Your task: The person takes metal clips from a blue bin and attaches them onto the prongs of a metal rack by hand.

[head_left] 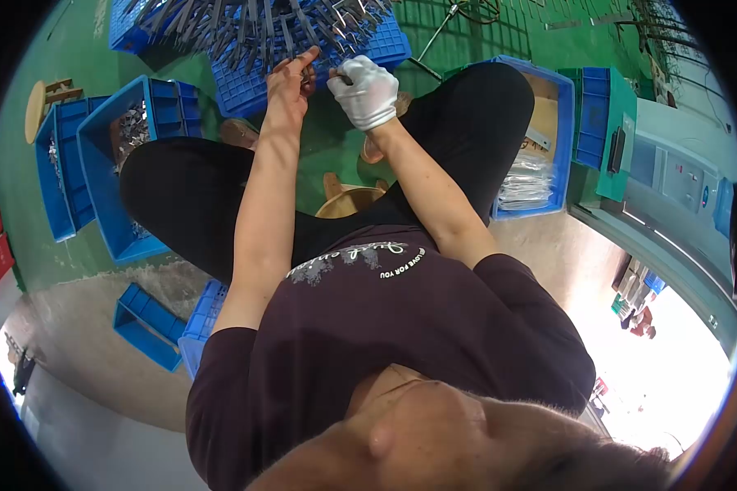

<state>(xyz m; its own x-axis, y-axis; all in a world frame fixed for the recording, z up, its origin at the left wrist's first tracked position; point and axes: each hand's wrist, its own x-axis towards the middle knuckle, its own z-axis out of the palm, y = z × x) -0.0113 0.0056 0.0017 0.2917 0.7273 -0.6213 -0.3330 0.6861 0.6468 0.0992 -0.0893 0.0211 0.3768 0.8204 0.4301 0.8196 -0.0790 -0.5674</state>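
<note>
My left hand is bare and raised at the near edge of a dense bunch of thin grey metal strips. Its fingers are pinched together; what is between them is too small to make out. Beside it, my right hand wears a white glove and has its fingers curled in toward the left hand. Anything inside that glove's grip is hidden. A small gap separates the two hands. Under the strips stands an upturned-looking blue plastic crate, its lattice side facing me.
Left of my knee stands a blue bin with small metal pieces, next to another blue bin. On the right, a blue bin holds stacked silvery parts. A wooden stool shows between my legs. Metal racks rise at upper right.
</note>
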